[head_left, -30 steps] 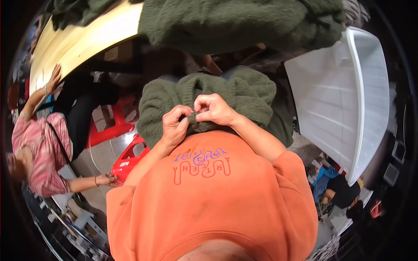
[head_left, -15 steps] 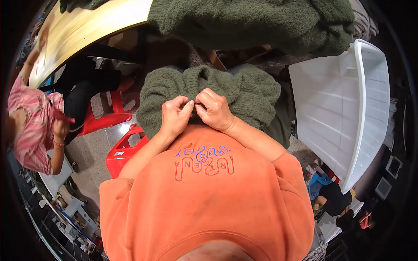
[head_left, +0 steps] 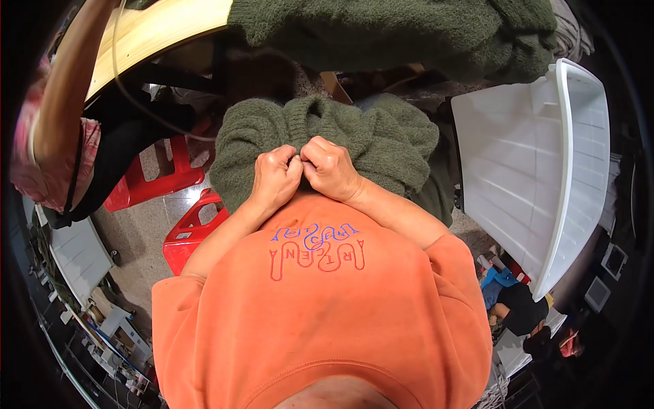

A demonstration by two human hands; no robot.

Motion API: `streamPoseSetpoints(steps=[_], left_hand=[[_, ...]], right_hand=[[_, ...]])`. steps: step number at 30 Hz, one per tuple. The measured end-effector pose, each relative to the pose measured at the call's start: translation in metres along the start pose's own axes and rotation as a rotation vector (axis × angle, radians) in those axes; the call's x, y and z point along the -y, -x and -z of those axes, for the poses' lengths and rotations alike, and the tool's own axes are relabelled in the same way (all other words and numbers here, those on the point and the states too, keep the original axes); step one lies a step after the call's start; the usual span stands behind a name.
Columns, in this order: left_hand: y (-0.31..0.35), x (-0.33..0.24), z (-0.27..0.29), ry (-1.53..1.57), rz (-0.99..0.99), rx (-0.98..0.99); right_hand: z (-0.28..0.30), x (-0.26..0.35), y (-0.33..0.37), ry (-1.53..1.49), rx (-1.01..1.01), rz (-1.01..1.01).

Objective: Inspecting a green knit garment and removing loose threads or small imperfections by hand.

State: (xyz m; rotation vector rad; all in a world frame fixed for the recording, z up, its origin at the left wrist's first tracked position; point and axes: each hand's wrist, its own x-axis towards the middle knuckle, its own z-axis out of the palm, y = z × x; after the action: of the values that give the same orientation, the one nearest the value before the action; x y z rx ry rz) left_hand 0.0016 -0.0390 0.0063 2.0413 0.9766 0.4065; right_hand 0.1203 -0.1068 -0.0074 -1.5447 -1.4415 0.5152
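Knitwear (head_left: pixel 392 146), fuzzy, green and ribbed, bunches in soft folds at twelve o'clock from the orange shirt (head_left: pixel 340 313). The left hand (head_left: pixel 276 178) and right hand (head_left: pixel 332 169) clench close together, seemingly pinching its near edge — fingertips partly hidden. Fine finger work appears underway; the next move likely calls for steady tension. A smooth white bin (head_left: pixel 511 143) sits at two o'clock.

Looks bright and sharp over the shirt (head_left: pixel 320 313), glares pale on the bench (head_left: pixel 170 22), darkens beneath it, blurs at the co-worker's arm (head_left: pixel 66 102), bends and blackens toward the rim.
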Motion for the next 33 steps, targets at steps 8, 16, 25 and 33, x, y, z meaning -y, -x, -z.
streamPoseSetpoints(steps=[8,16,25,33], left_hand=[[-0.001,0.005,0.003,0.605,0.492,0.085],[-0.002,-0.001,0.012,0.943,0.729,0.076],[0.000,-0.003,0.009,0.771,0.574,0.065],[-0.002,0.003,0.012,0.864,0.650,0.135]], right_hand=[[-0.001,-0.001,-0.001,0.076,-0.008,0.154],[0.003,0.001,0.001,0.020,0.024,0.012],[0.001,-0.001,0.003,0.007,-0.026,0.018],[0.001,-0.007,0.003,0.045,-0.025,0.199]])
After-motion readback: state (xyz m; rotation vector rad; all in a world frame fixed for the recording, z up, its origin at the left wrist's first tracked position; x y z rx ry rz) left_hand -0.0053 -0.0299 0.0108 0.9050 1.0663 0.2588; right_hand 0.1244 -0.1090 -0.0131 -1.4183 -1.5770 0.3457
